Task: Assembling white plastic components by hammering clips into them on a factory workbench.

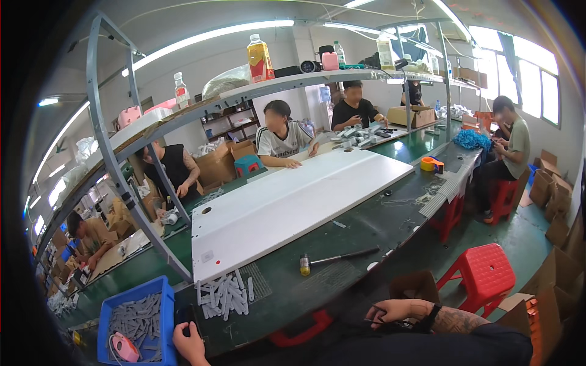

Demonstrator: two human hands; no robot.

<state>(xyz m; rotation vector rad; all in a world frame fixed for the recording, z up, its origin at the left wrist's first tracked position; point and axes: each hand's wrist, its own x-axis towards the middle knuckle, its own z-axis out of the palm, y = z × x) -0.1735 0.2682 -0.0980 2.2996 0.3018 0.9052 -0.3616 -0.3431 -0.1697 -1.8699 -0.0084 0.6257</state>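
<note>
My left hand point(190, 343) is at the bench's near edge, beside a blue plastic tray point(169, 305). Its fingers are curled at a small black object point(185, 313) whose kind I cannot make out. Many flat grey strips point(139, 317) lie in the tray with a pink device point(125, 348) that has a white cord. My right hand point(394, 311), a black band at its wrist, is held low in front of me, off the bench. Its fingers are bent together around something thin and dark, too small to name. More grey strips point(226, 297) lie loose on the bench.
A long white panel point(299, 201) covers much of the green bench point(287, 299). A hammer point(336, 258) lies before it, orange tape point(431, 164) farther right. A metal frame post point(122, 152) carries an overhead shelf point(293, 81). A red stool point(482, 274) stands right. Several people sit around.
</note>
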